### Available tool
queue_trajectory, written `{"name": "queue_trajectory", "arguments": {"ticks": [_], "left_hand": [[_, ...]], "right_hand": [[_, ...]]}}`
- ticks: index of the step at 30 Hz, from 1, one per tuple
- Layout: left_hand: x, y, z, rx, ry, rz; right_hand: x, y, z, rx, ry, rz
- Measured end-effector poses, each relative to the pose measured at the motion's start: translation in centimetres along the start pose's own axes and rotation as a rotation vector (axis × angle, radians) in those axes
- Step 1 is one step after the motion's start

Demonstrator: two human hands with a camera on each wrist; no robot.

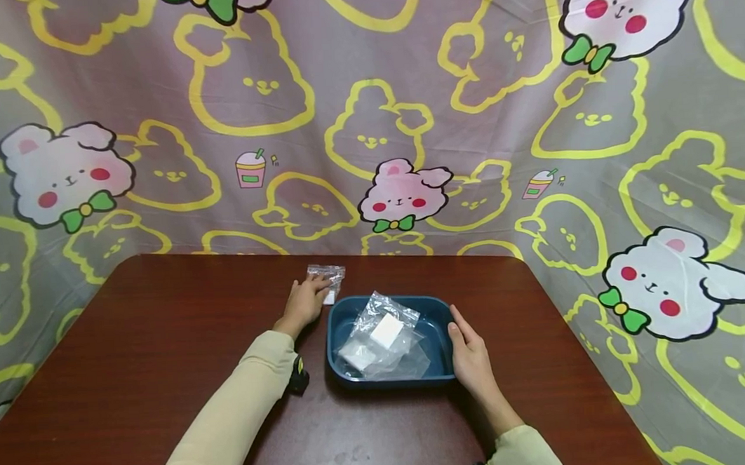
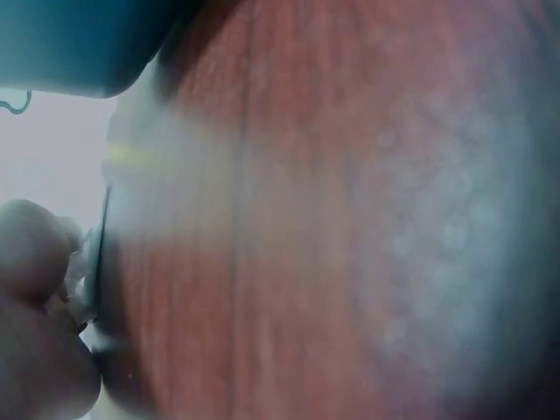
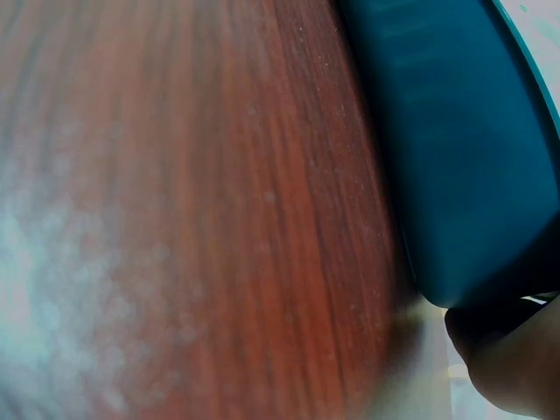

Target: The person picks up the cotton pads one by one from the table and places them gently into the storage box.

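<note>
My left hand reaches past the left back corner of a blue rectangular tub. Its fingertips are on a small clear zip bag with something white inside, at the back of the table. In the left wrist view, the thumb and a finger come together at the bag's edge. My right hand holds the tub's right end, its thumb near the rim. Inside the tub lie several clear zip bags with white block-like contents, overlapping one another.
The tub stands on a dark red-brown wooden table. A patterned cloth with cartoon bears and bunnies hangs close behind the table and along its sides.
</note>
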State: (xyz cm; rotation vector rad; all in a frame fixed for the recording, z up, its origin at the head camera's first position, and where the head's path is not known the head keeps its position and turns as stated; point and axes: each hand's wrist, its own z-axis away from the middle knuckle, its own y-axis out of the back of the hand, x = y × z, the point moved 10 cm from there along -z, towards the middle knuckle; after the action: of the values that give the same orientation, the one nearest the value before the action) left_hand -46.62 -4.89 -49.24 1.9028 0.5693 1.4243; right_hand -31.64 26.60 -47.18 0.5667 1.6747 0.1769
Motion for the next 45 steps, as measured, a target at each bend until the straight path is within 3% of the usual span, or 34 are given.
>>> {"name": "queue_trajectory", "arguments": {"ticks": [15,25,33,45], "left_hand": [[-0.1,0.5,0.5,0.019,-0.012,0.051],[1.1,2.5,1.4,0.107,-0.093,0.102],[1.5,3.9,2.3,0.146,-0.06,0.177],[3.5,5.7,5.0,0.236,-0.092,0.287]], "right_hand": [[-0.1,0.0,0.1,0.007,-0.006,0.004],[-0.3,0.0,0.3,0.003,-0.01,0.016],[-0.1,-0.1,0.2,0.003,-0.018,0.016],[-0.1,0.0,0.3,0.003,-0.031,0.016]]}}
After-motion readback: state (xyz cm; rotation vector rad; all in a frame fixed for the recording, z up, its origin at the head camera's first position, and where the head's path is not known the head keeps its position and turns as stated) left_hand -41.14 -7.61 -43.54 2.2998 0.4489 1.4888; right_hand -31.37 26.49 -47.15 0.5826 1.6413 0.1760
